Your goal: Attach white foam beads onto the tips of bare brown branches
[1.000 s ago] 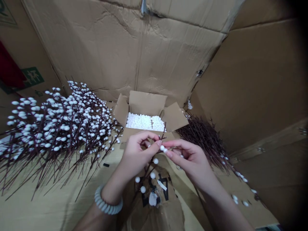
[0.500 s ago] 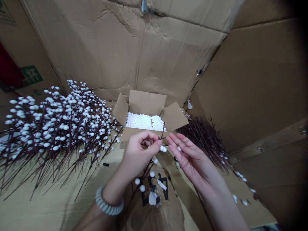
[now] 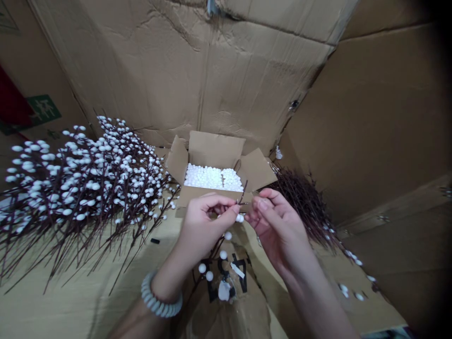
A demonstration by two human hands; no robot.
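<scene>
My left hand [image 3: 208,226] pinches a thin dark twig [image 3: 242,200] between thumb and fingers, and several white foam berries [image 3: 223,254] sit along its lower part. My right hand [image 3: 278,230] is just to the right, with its fingers curled in close to the twig. Its palm is turned away, so anything inside is hidden. Directly ahead stands a small open cardboard box [image 3: 212,155], filled with white foam balls [image 3: 212,178]. A pale coiled bangle [image 3: 158,296] circles my left wrist.
A large heap of dark branches with white berries [image 3: 92,179] lies to the left. A bundle of bare dark twigs [image 3: 303,207] lies to the right, with loose white berries [image 3: 349,289] nearby. Creased cardboard sheets [image 3: 247,80] line the back and floor.
My right hand has curled its fingers in from an open spread and moved closer to the twig. My left hand still pinches the twig.
</scene>
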